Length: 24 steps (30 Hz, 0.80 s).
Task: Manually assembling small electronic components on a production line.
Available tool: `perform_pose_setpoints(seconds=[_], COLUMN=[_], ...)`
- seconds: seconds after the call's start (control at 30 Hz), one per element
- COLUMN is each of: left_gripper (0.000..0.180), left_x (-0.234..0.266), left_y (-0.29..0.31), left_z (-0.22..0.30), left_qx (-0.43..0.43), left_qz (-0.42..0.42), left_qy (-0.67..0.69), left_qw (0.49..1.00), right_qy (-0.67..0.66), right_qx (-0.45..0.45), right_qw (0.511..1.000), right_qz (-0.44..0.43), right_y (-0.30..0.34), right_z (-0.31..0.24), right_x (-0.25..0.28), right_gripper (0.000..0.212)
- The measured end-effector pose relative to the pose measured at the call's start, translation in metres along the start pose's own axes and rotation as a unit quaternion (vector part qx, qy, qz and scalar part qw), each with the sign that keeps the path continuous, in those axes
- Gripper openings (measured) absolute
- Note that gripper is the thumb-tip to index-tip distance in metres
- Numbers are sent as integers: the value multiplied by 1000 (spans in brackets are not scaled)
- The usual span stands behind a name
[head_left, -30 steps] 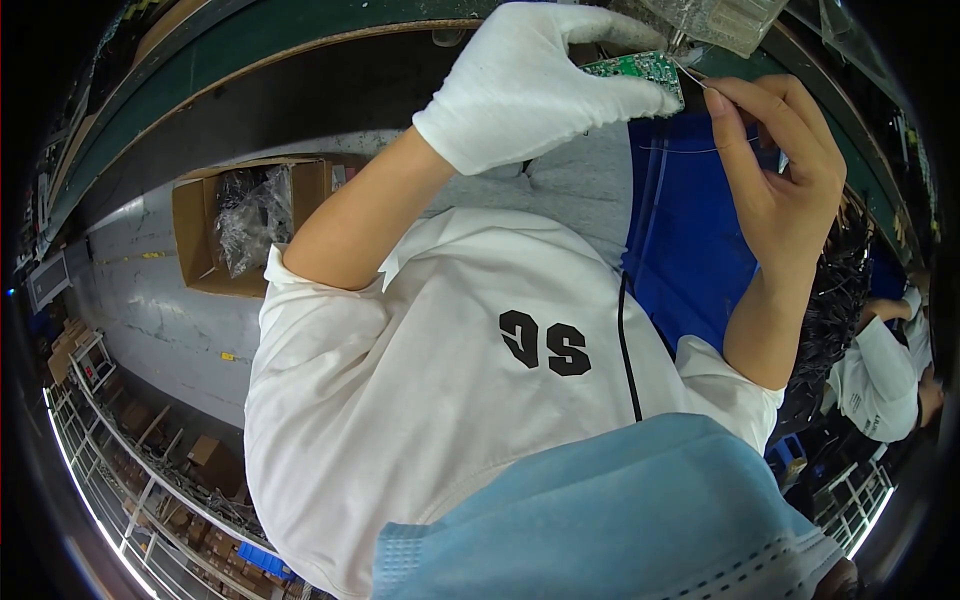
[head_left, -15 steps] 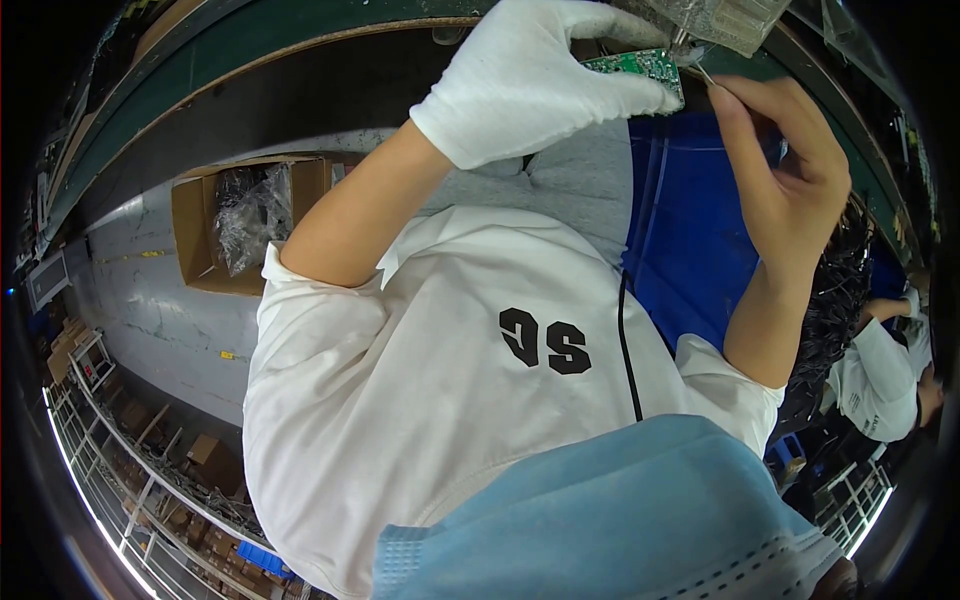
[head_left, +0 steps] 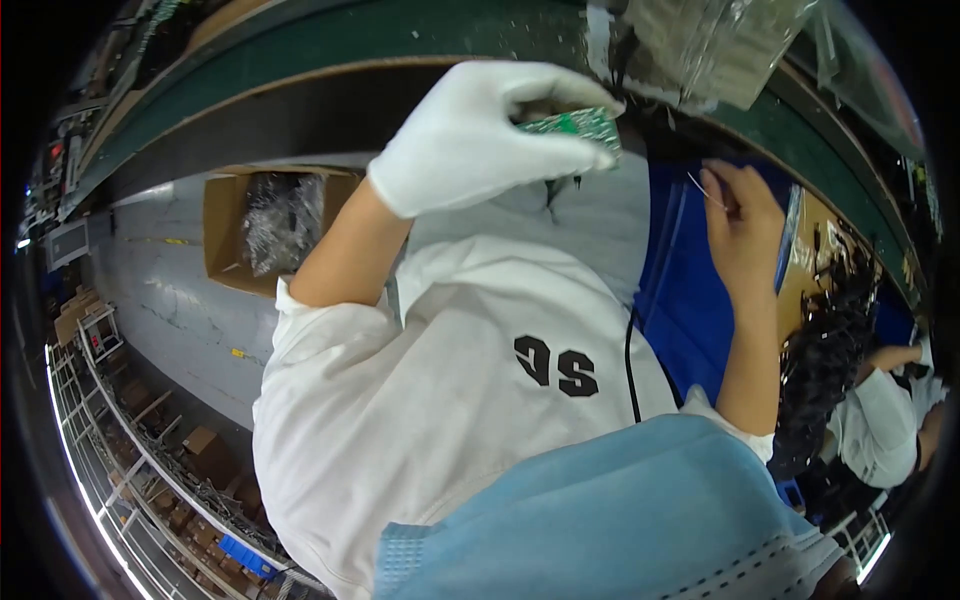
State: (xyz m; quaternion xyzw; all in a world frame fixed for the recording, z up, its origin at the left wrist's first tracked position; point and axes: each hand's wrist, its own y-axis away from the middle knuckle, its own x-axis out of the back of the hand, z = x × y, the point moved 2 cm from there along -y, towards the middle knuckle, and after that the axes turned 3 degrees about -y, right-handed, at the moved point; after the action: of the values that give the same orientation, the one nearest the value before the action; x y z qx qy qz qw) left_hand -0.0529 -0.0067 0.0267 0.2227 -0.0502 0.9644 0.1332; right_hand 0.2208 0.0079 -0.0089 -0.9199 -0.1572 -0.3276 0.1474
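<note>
Circuit board [head_left: 597, 127], small and green, is held at about one o'clock from the middle of the view, apart from the green surface [head_left: 430, 40] at twelve. It is pinched between the thumb and fingers of the left hand [head_left: 465, 140], by which a white glove is worn; its end toward three o'clock is left uncovered. Between two and three o'clock, a thin pale wire [head_left: 697, 183] is pinched by the thumb and forefinger of the bare right hand [head_left: 748, 215], well apart from the board. Behind this hand, a blue bin [head_left: 690, 330] is seen.

The board is judged to be light and stiff, but its small parts could be damaged by hard pressing. It is best taken by its long edges, with the crowded face untouched; a little slipping on the glove cloth may be expected. The wire is judged to be soft and easily bent.

Between nine and ten o'clock, clear plastic [head_left: 285, 225] is contained in a cardboard box [head_left: 218, 230].
</note>
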Motion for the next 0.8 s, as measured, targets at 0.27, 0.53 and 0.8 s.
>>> perform_pose_setpoints(seconds=[0.27, 0.53, 0.8], left_gripper=[58, 28, 17], left_x=[109, 198, 261], left_y=[23, -111, -284], left_z=[73, 130, -51], left_qx=[-41, -162, -60], left_qz=[182, 375, 228], left_qy=[-18, -182, -544], left_qw=[982, 894, 805], right_qy=[-213, -197, -200], right_qx=[-207, -164, -204], right_qw=[941, 926, 930], right_qz=[-164, -278, -232], right_y=[12, 16, 4], right_z=[28, 33, 47], right_x=[-37, -42, -34], right_gripper=[50, 25, 13])
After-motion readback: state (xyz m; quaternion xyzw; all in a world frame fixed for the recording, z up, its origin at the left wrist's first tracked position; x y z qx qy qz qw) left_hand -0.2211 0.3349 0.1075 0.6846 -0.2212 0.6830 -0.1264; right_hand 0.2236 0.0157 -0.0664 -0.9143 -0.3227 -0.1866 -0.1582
